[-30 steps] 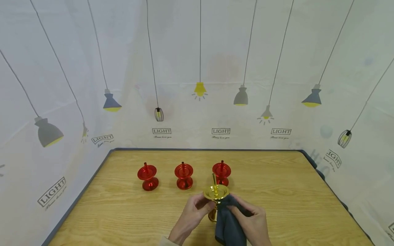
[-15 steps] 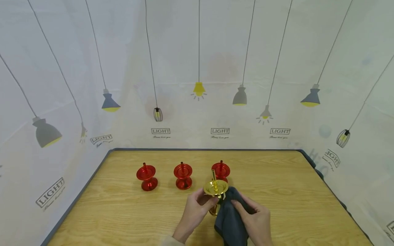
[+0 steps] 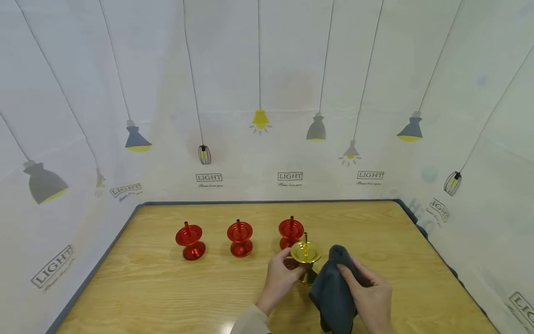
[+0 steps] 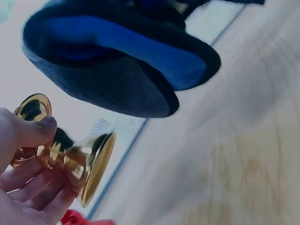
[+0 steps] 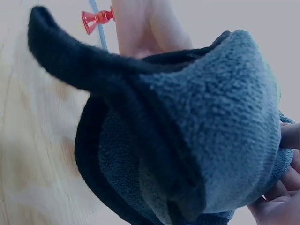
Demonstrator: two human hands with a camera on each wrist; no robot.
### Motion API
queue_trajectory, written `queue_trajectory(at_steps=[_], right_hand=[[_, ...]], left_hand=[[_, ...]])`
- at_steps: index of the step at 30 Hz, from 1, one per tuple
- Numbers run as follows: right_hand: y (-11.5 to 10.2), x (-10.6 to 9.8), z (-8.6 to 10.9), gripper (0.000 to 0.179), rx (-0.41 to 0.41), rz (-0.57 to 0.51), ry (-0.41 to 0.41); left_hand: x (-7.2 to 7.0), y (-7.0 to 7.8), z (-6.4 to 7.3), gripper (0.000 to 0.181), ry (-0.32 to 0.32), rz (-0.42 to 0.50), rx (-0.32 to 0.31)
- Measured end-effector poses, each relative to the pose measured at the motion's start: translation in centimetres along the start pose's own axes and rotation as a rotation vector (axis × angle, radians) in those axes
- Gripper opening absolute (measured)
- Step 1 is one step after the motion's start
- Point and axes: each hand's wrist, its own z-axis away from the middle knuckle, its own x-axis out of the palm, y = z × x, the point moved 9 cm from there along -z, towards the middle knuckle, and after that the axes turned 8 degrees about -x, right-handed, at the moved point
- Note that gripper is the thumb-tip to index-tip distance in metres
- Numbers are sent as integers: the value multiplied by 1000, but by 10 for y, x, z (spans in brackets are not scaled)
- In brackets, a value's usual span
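Observation:
A shiny gold candle holder [image 3: 306, 253], with a dished top and a thin upright spike, is held by its stem in my left hand [image 3: 280, 277]. It is above the table, roughly upright in the head view. In the left wrist view my thumb and fingers curl round the gold candle holder [image 4: 79, 161], and its flared foot shows. My right hand [image 3: 372, 293] grips a bunched dark blue-grey cloth [image 3: 335, 290], just right of the holder and apart from it. The cloth [image 5: 225, 117] fills most of the right wrist view, hiding part of that hand.
Three red candle holders stand in a row on the wooden table [image 3: 167, 287]: a left one [image 3: 189, 235], a middle one [image 3: 240, 234], and a right one [image 3: 290, 228] close behind the gold one. A white lamp-printed curtain [image 3: 233, 93] surrounds the table's back and sides.
The cloth has come off the gold candle holder's stem and moved right with my right hand. My left hand has shifted the holder rightward. The head view has turned slightly right.

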Motion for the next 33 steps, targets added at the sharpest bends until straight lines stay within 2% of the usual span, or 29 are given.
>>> queue_trajectory(at_steps=[4, 9, 16, 20, 27, 33], right_hand=[[1, -12, -5, 39, -19, -3, 27], [1, -22, -10, 38, -48, 2, 45], [-8, -31, -18, 33, -189, 59, 51], [-9, -35, -19, 31, -232, 103, 51], [-3, -36, -21, 30, -220, 115, 28], [3, -39, -20, 31, -163, 125, 40]], left_hand=[[18, -10, -14, 36, 23, 9, -43], [37, -20, -33, 38, 16, 21, -75], [55, -31, -60, 37, 64, -16, -70], [65, -37, -73, 37, 71, -29, -80], [81, -46, -94, 39, 68, -23, -95], [88, -48, -101, 39, 46, -31, -95]])
